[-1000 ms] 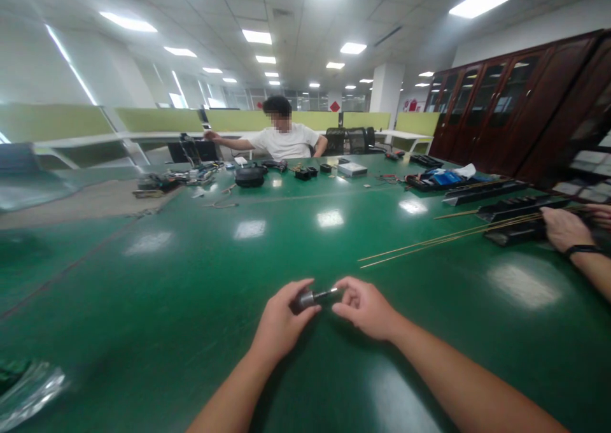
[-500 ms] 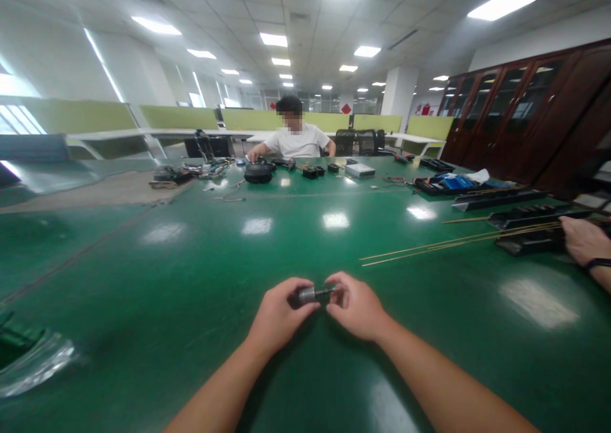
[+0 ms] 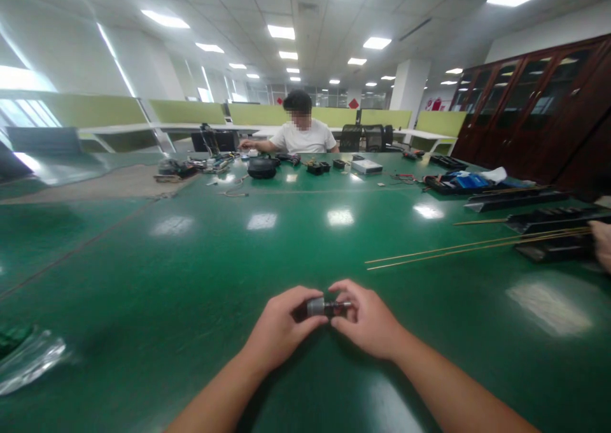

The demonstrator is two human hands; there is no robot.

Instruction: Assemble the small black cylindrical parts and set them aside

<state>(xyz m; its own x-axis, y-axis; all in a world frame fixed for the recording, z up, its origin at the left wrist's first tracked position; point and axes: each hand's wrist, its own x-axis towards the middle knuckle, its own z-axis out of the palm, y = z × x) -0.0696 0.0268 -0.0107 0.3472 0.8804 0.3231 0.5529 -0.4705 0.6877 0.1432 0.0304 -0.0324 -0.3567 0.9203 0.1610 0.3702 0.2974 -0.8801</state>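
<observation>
Over glossy green surface: left hand, clamped on grey metal cylinder; right hand, curled round thin dark shaft, contact unclear — fingertip-only hold risks slippage.

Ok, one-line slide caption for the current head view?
Left hand grips a grey cylindrical part above a green tabletop, right hand at its thin end.

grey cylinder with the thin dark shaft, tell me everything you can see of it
The short grey cylinder looks metallic, with a thin dark shaft running from one end to a brighter tip. It is held roughly level over the glossy green tabletop, shaft pointing right. The bare left hand pinches the cylinder between thumb and fingers, hiding its left end. The bare right hand curls beside the shaft; contact there is unclear.
</observation>
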